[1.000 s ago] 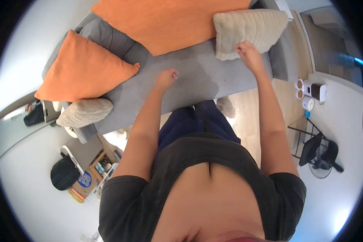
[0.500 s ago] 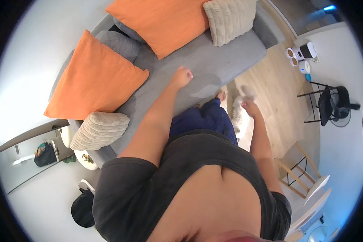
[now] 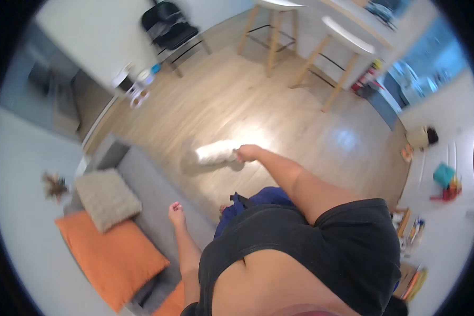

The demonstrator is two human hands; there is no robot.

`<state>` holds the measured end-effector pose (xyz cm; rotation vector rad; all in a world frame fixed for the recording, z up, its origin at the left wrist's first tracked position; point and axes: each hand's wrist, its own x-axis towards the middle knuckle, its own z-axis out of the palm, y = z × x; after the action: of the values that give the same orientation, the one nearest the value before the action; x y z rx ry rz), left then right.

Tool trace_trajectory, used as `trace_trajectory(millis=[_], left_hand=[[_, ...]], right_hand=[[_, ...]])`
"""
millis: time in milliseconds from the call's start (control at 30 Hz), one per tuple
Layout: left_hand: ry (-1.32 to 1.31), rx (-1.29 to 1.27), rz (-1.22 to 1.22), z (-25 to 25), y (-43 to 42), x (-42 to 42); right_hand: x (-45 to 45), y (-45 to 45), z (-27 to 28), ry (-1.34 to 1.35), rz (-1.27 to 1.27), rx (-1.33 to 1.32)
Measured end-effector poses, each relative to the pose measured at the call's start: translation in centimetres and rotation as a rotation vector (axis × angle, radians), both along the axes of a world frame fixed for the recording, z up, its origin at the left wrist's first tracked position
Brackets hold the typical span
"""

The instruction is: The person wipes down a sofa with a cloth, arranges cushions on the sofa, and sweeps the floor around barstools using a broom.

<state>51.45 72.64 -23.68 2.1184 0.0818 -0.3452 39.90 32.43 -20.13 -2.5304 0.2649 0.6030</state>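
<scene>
My left hand (image 3: 177,211) is above the grey sofa (image 3: 158,184), its fingers loosely curled and nothing visible in them. My right hand (image 3: 248,153) hangs over the wooden floor with its fingers curled. Just beyond its fingertips, in the view, is a white furry animal (image 3: 214,152) on the floor, blurred and partly overlapped by the hand. Whether they touch cannot be told. A beige pillow (image 3: 108,199) and an orange cushion (image 3: 113,258) lie on the sofa left of my left hand.
Beyond the wooden floor (image 3: 300,142) stand a black chair (image 3: 169,26) and white stools (image 3: 347,37) by a counter. Pet bowls (image 3: 138,98) sit by the wall at the upper left. A red fire extinguisher (image 3: 366,79) stands near the counter.
The view has turned right, away from the sofa toward the open floor and stools. My right hand has moved from above the sofa to above the floor, beside the animal.
</scene>
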Motion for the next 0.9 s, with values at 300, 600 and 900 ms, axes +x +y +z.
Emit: trace_trajectory(millis=[300,600,900], left_hand=[[-0.011,-0.171,-0.346,1.1,-24.2,-8.7],[-0.209,-0.043,-0.769,3.1,-41.3,-17.7],[0.157,-0.103,-0.726,0.9,-55.6,-12.8]], right_hand=[[-27.2,-9.6,-1.1,-0.071,-0.422,0.095],[-61.3,-11.9,-2.1,-0.117,-1.364,-0.127],[-55.9,-12.4,-4.9,0.116,-1.489,-0.008]])
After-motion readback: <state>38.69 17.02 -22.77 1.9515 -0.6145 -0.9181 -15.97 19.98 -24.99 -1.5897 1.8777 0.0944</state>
